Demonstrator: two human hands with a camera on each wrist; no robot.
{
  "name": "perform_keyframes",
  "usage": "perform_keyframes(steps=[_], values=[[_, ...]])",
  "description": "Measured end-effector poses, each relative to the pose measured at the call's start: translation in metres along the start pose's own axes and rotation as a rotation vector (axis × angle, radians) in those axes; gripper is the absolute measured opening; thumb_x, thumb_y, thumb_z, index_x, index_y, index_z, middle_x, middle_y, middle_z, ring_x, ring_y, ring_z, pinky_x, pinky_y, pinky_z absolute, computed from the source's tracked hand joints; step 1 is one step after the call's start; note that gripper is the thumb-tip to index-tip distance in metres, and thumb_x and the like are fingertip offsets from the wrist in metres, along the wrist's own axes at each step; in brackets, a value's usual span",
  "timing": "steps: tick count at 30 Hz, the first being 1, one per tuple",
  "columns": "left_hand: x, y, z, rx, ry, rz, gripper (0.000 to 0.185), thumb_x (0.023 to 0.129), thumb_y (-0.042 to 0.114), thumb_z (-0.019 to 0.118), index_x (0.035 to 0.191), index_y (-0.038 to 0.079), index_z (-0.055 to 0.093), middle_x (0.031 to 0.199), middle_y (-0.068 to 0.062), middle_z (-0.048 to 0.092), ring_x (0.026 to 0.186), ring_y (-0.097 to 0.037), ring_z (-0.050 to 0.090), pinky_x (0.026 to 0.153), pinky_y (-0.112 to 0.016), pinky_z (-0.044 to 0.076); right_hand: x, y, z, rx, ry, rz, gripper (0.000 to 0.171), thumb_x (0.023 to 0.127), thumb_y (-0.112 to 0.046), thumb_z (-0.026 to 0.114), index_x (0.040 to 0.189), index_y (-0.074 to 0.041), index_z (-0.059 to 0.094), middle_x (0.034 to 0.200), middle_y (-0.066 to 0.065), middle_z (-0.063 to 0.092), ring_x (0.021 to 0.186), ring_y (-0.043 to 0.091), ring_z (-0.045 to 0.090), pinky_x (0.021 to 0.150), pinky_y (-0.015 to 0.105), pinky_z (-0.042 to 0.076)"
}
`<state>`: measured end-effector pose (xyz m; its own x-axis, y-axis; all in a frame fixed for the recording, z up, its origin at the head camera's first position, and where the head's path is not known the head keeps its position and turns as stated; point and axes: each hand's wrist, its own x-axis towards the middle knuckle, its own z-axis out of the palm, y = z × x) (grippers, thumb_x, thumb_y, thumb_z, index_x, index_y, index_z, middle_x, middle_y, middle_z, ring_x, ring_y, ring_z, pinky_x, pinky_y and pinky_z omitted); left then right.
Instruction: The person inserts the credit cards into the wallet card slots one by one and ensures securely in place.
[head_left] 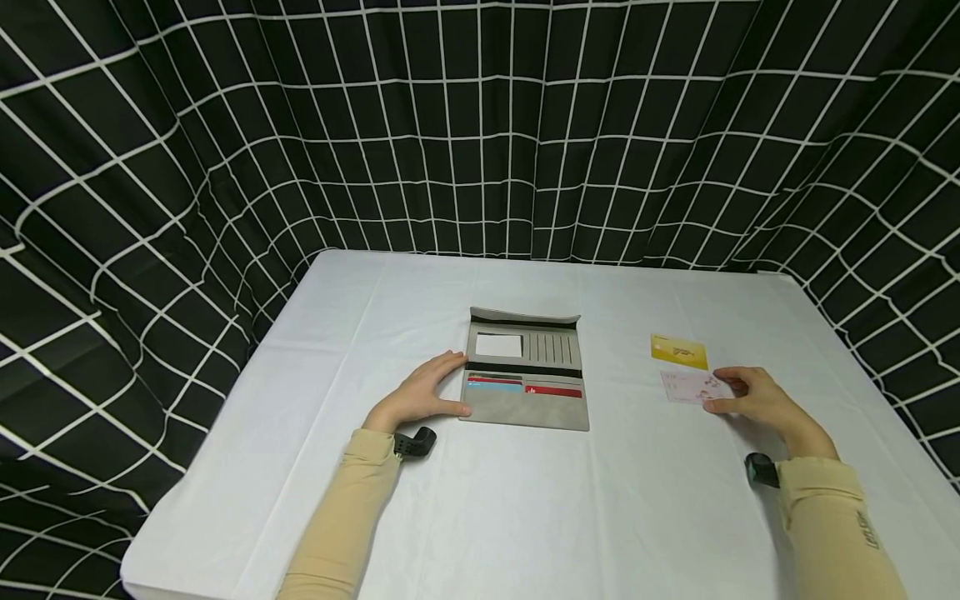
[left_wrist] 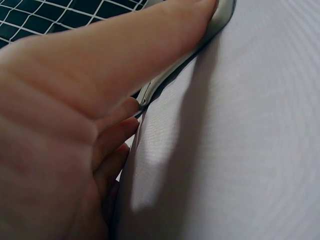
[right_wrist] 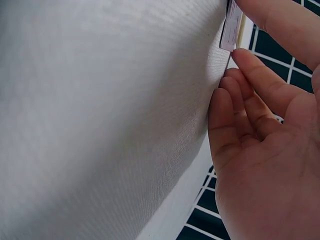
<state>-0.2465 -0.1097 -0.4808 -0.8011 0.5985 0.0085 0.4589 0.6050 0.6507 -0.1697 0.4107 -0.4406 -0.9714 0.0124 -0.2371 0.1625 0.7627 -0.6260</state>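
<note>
Work looked part done: your left hand (head_left: 423, 393) lay flat, steadying the open wallet (head_left: 525, 379) at frame centre with two cards slotted, your right hand (head_left: 757, 398) pinched the pink card (head_left: 693, 387) at right, the yellow card (head_left: 678, 351) beyond lay untouched.

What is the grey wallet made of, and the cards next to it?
The wallet looks like matte grey faux leather or felt-like fabric: no shine, soft folded flap; I can't say which. The yellow card and the pink card pinched by the right hand look like thin, stiff plastic, flat and smooth. The left hand rests on the wallet's edge.
</note>
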Motion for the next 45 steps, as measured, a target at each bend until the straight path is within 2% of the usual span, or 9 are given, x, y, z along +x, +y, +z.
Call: perform_keyframes(steps=[14, 22, 34, 36, 42, 45], values=[[-0.0020, 0.0032, 0.0003, -0.004, -0.003, -0.013, 0.092, 0.071, 0.053, 0.073, 0.146, 0.017, 0.031, 0.151, -0.003, 0.023, 0.137, -0.020, 0.015, 0.108, -0.046, 0.016, 0.0021, -0.0010, 0.0001, -0.026, 0.004, -0.039, 0.078, 0.075, -0.026, 0.078, 0.121, 0.020, 0.037, 0.117, 0.036, 0.033, 0.102, 0.045, 0.036, 0.086, 0.056, 0.033], [-0.0019, 0.0030, 0.0004, -0.006, -0.003, -0.008, 0.092, 0.071, 0.053, 0.073, 0.146, 0.017, 0.031, 0.151, -0.003, 0.023, 0.138, -0.020, 0.015, 0.108, -0.047, 0.016, 0.0023, 0.0016, 0.0017, 0.002, 0.043, -0.023, 0.075, 0.074, -0.026, 0.079, 0.120, 0.016, 0.036, 0.115, 0.033, 0.036, 0.101, 0.045, 0.037, 0.086, 0.056, 0.033], [-0.0022, 0.0027, -0.0003, -0.012, 0.004, -0.004, 0.092, 0.071, 0.052, 0.073, 0.145, 0.016, 0.032, 0.151, -0.002, 0.024, 0.137, -0.020, 0.015, 0.108, -0.047, 0.015, -0.0008, 0.0027, 0.0046, 0.037, 0.104, -0.059, 0.074, 0.076, -0.025, 0.077, 0.121, 0.013, 0.033, 0.114, 0.032, 0.040, 0.101, 0.042, 0.038, 0.082, 0.052, 0.035], [-0.0021, 0.0029, -0.0005, -0.012, 0.005, -0.003, 0.092, 0.071, 0.053, 0.073, 0.145, 0.016, 0.032, 0.151, -0.002, 0.024, 0.137, -0.020, 0.015, 0.108, -0.047, 0.016, -0.0008, 0.0036, 0.0048, 0.031, 0.115, -0.065, 0.074, 0.077, -0.026, 0.077, 0.122, 0.012, 0.033, 0.111, 0.029, 0.041, 0.098, 0.039, 0.039, 0.079, 0.047, 0.037], [-0.0024, 0.0046, -0.0015, -0.014, 0.006, -0.009, 0.092, 0.071, 0.052, 0.073, 0.145, 0.016, 0.032, 0.151, -0.002, 0.024, 0.137, -0.020, 0.015, 0.108, -0.046, 0.016, -0.0014, 0.0042, 0.0055, 0.035, 0.148, -0.094, 0.070, 0.077, -0.020, 0.077, 0.122, 0.011, 0.034, 0.098, 0.018, 0.046, 0.082, 0.020, 0.043, 0.063, 0.021, 0.039], [-0.0020, 0.0047, -0.0014, -0.014, 0.005, -0.010, 0.092, 0.071, 0.052, 0.073, 0.145, 0.016, 0.032, 0.150, -0.002, 0.024, 0.137, -0.020, 0.015, 0.108, -0.047, 0.016, -0.0018, 0.0042, 0.0056, 0.037, 0.155, -0.099, 0.070, 0.077, -0.019, 0.077, 0.122, 0.011, 0.034, 0.097, 0.017, 0.048, 0.078, 0.016, 0.044, 0.060, 0.018, 0.040]])
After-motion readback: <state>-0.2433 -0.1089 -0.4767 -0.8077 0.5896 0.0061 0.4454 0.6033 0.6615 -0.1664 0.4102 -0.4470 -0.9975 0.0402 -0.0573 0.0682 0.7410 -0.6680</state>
